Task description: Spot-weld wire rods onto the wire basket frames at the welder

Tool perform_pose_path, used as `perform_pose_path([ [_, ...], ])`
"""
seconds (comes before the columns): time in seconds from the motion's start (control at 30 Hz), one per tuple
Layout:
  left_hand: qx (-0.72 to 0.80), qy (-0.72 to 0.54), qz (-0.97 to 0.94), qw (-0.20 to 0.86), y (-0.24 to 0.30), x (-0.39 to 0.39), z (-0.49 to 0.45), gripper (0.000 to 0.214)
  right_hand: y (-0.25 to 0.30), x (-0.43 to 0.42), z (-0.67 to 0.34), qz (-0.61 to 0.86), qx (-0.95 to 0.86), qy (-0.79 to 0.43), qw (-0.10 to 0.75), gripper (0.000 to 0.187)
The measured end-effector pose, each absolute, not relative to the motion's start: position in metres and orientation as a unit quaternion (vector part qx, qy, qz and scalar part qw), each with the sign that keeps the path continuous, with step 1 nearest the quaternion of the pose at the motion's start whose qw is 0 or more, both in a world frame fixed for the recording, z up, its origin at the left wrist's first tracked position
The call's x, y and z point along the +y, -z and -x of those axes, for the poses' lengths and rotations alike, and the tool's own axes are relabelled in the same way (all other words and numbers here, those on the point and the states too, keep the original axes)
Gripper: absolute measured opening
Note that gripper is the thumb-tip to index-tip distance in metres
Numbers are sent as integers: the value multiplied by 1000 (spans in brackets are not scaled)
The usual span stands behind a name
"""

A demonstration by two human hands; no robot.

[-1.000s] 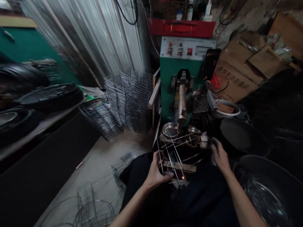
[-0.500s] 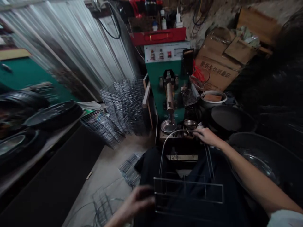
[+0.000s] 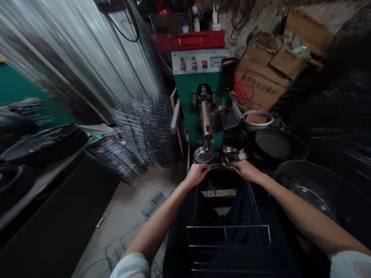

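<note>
The wire rack frame (image 3: 228,231) lies nearest, its rectangular end over the person's dark lap (image 3: 232,208) and its long rods running far toward the hands, and it looks only part built, a bare skeleton without the close mesh of the stacked wire racks (image 3: 147,131). The left grip (image 3: 197,174) and right grip (image 3: 245,171) are both closed, pinching a thin wire at the frame's far end just short of a shallow steel dish (image 3: 203,154). Beyond stands the green welding machine (image 3: 197,83), with the stacked racks to its left.
</note>
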State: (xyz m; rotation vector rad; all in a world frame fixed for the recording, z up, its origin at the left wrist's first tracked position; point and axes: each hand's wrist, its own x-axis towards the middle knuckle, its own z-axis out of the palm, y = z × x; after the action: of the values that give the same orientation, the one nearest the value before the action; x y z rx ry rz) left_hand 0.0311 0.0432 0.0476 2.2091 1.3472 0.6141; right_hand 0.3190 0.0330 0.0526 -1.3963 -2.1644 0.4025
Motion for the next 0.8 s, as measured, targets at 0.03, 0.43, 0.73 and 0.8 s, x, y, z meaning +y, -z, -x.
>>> perform_pose_path([
  [0.03, 493, -222, -809, 230, -46, 44, -32, 23, -52, 34, -319, 513, -811, -156, 234, 16],
  [0.43, 505, -181, -833, 135, -57, 62, -24, 21, -67, 59, -301, 515, -831, -173, 122, 27],
  [0.73, 495, -201, -837, 114, -68, 79, -12, 24, -76, 87, -293, 490, -848, -156, 126, 25],
  [0.8, 494, -210, -836, 114, -71, 83, -11, 25, -77, 93, -293, 478, -852, -164, 138, 24],
])
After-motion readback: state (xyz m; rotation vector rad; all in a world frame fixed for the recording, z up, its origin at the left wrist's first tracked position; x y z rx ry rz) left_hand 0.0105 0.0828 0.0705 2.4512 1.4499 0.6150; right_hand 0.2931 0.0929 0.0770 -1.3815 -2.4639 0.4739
